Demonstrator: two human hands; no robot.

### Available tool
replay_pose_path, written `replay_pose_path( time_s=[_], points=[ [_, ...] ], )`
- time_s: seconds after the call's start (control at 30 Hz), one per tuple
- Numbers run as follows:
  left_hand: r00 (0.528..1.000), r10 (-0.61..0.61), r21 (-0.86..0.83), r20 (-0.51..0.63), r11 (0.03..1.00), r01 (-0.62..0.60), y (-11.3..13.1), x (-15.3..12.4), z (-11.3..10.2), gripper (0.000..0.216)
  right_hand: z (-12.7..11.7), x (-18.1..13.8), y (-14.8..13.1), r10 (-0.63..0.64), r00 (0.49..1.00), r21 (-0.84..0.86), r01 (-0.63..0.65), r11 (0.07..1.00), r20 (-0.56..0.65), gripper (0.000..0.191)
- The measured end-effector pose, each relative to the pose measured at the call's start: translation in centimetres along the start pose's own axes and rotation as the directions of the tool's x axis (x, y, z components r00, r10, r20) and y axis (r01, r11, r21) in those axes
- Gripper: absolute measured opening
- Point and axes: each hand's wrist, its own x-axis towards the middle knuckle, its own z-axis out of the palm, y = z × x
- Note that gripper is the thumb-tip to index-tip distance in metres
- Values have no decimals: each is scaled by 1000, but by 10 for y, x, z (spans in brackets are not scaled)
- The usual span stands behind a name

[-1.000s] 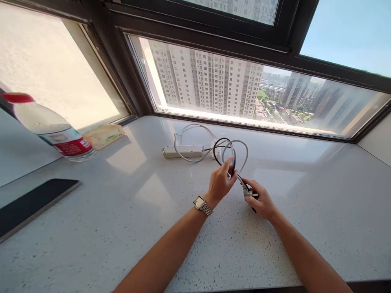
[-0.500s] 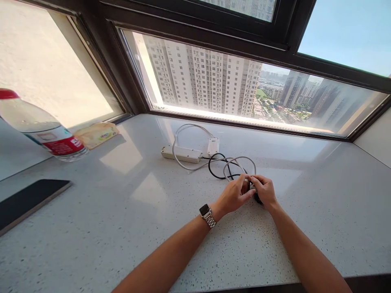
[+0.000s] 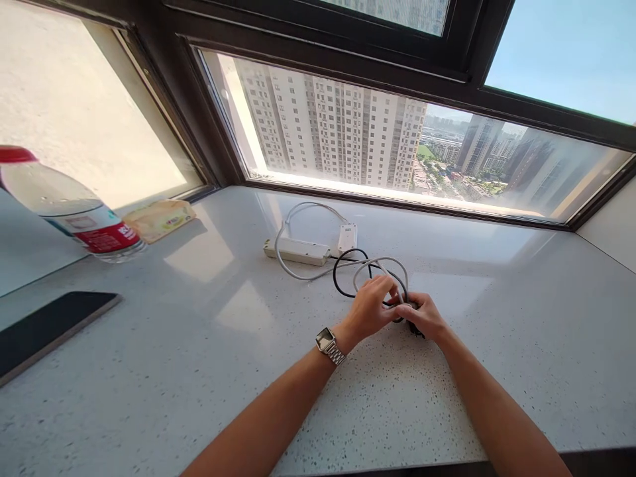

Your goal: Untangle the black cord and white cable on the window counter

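Moved since one second ago: my left hand (image 3: 373, 303), which stood apart from my right hand (image 3: 423, 315) and now meets it, and the cable loops, which now lie nearer to me. The black cable (image 3: 334, 277) and the grey cable (image 3: 309, 279) overlap in loose loops directly beyond both hands, over the middle of the countertop (image 3: 199, 377). Right hand: closed, thumb and fingers around the dark cable ends (image 3: 415, 328), which protrude below the palm. Left hand: partly closed, fingers curled beside the grey cable where it enters the grasp; I cannot tell whether these fingers grip it. A metal-banded watch (image 3: 326, 340) is fitted on my left wrist.

Beyond the loops, the black cable runs to the right end of a long white power strip (image 3: 297, 252). The grey cable crosses the strip near its left end and curves behind it to a smaller white block (image 3: 348, 237), positioned just beside the strip. To the left, well apart, lie a dark phone (image 3: 54, 331) and a yellowish packet (image 3: 161, 220); a red-capped bottle (image 3: 94, 228) stands between them. A dark window frame (image 3: 348, 50) borders the far edge, with tall buildings (image 3: 332, 126) outside.
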Motion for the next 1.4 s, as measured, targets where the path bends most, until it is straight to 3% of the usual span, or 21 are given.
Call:
replay_pose_path(
  time_s=[0.17, 0.37, 0.53, 0.73, 0.97, 1.17, 1.27, 1.4],
  points=[
    [993, 52, -170, 103, 985, -34, -2, -1, -2, 15, -2, 4, 3, -14, 994, -6, 14, 1000, -111, 57],
    [984, 79, -76, 157, 995, -68, -2, -5, -4, 15, 2, 3, -2, -39, 994, -44, 34, 998, -102, 43],
    [989, -61, -102, 132, 992, 74, -1, -4, -2, 19, 8, -2, -10, -176, 972, -154, 151, 976, -158, 26],
    [957, -143, -182, 252, 964, 192, -5, -4, 1, 24, 10, -6, -12, -247, 931, -280, 170, 945, -267, 21],
    [967, -112, -135, 229, 980, 146, -7, -3, 7, 22, 12, -7, -18, -248, 919, -305, 152, 940, -305, 24],
    [939, -137, -62, 317, 984, 165, -12, 0, 10, 9, 12, -9, -15, -288, 913, -372, 170, 913, -290, 22],
    [956, -138, 71, 258, 990, 124, -13, 1, 12, 4, 13, -11, -20, -330, 906, -439, 190, 878, -267, 20],
    [982, -182, 200, 39, 965, 171, -10, 3, 8, 10, 16, -14, -27, -412, 864, -540, 208, 816, -290, 19]
  ],
)
